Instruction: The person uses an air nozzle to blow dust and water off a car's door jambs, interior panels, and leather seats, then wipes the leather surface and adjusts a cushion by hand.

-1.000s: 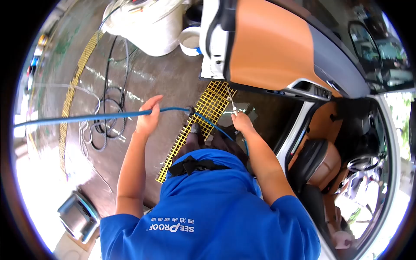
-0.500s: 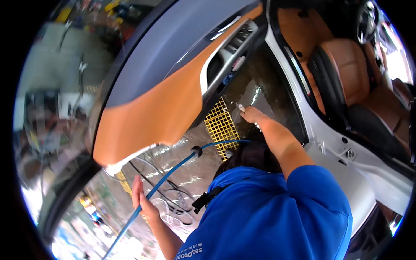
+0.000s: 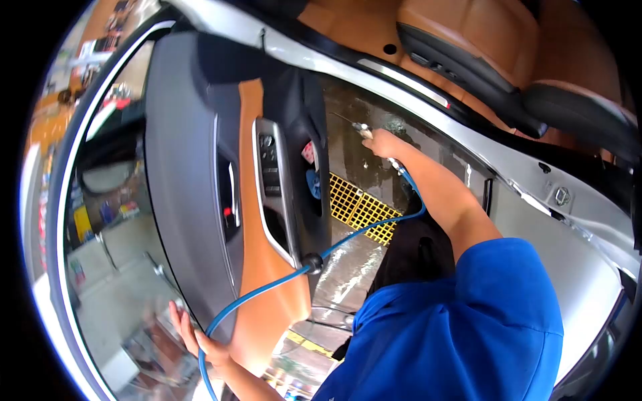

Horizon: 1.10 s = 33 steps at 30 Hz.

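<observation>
My right hand [image 3: 382, 143] is closed around a spray gun [image 3: 362, 129] with a thin nozzle, held over the wet floor between the open car door and the sill. A blue hose [image 3: 366, 228] runs from the gun past a black round piece [image 3: 311, 262] and across the door to my left hand [image 3: 199, 339]. That hand has its fingers stretched out beside the door window, and the hose passes against it. The door panel [image 3: 251, 194] is dark grey and orange-brown, with a handle and switches.
A yellow floor grating [image 3: 361, 207] lies beneath the door. Above are the white door sill [image 3: 348, 73] and a brown and black car seat [image 3: 468, 40]. The door window [image 3: 107, 227] is at left, and a silver body panel [image 3: 555, 267] at right.
My view has turned, so the door now stands more upright and the seat has shifted to the top. The hose has swung up across the door panel. The spray gun stays in my right hand.
</observation>
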Tool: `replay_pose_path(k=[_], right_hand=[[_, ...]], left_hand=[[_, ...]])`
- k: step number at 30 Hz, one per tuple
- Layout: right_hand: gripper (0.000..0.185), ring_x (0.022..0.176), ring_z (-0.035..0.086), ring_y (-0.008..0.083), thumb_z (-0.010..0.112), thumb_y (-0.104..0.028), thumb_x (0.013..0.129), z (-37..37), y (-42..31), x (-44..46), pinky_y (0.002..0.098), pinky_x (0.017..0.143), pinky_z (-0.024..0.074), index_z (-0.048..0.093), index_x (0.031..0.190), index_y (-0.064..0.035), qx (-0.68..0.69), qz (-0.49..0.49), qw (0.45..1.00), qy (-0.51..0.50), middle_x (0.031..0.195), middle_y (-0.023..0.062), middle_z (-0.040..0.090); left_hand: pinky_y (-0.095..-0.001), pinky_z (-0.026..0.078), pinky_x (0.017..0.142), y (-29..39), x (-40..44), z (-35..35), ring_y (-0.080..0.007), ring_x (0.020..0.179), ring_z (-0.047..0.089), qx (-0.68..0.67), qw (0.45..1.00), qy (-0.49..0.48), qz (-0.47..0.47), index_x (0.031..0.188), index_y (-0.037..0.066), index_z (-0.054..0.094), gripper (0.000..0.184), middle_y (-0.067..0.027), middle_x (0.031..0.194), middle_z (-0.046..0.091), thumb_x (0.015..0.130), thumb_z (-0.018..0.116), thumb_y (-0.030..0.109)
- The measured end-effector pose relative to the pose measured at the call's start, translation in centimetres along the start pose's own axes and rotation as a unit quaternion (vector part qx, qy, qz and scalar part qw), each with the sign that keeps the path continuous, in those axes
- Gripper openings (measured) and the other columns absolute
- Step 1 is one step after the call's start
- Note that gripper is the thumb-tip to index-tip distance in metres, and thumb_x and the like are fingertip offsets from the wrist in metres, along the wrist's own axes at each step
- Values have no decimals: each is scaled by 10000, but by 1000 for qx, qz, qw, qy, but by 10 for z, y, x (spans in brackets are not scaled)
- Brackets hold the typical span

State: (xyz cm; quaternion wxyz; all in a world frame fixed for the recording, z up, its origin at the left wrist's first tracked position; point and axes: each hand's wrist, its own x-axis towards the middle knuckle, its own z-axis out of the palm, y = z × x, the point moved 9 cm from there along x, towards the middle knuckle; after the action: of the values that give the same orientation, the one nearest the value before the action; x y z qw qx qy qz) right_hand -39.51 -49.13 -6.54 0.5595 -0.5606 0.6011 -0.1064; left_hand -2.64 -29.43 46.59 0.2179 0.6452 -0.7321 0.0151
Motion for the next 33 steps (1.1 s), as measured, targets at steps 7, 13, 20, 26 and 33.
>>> replay_pose_path(k=[7,13,20,26,33], right_hand=[[434,973,625,422,568,-368,899,-65,-37,86,481,867,486,645,1022,41,32,-13,995,98,1009,288,651],[392,1019,628,400,543,-282,874,-77,-61,158,459,892,489,664,1063,39,27,-29,997,70,1081,259,653],[345,1053,629,382,533,-231,867,-17,1,194,431,900,493,705,1037,15,17,50,999,12,1114,240,655],[335,1026,639,382,521,-218,871,48,28,169,448,859,503,706,1025,15,30,71,997,-22,1087,242,662],[300,1038,650,360,528,-141,851,132,41,97,447,846,517,707,1036,13,-26,87,991,-97,1103,232,665]], left_hand=[[-602,291,1092,9,55,82,-520,1327,359,145,971,-150,119,1264,23,543,457,-351,1442,343,996,408,367],[-588,288,1101,11,55,91,-522,1336,340,201,952,-175,153,1279,-41,511,460,-350,1462,307,995,376,295],[-611,301,1072,10,54,99,-513,1352,313,212,947,-192,143,1323,-20,499,476,-356,1465,288,993,379,302],[-607,316,1060,5,53,101,-505,1340,334,221,945,-191,148,1326,5,508,485,-347,1463,300,999,362,333],[-602,313,1069,10,52,103,-499,1337,345,191,950,-178,169,1314,-37,501,517,-334,1461,318,1008,329,343]])
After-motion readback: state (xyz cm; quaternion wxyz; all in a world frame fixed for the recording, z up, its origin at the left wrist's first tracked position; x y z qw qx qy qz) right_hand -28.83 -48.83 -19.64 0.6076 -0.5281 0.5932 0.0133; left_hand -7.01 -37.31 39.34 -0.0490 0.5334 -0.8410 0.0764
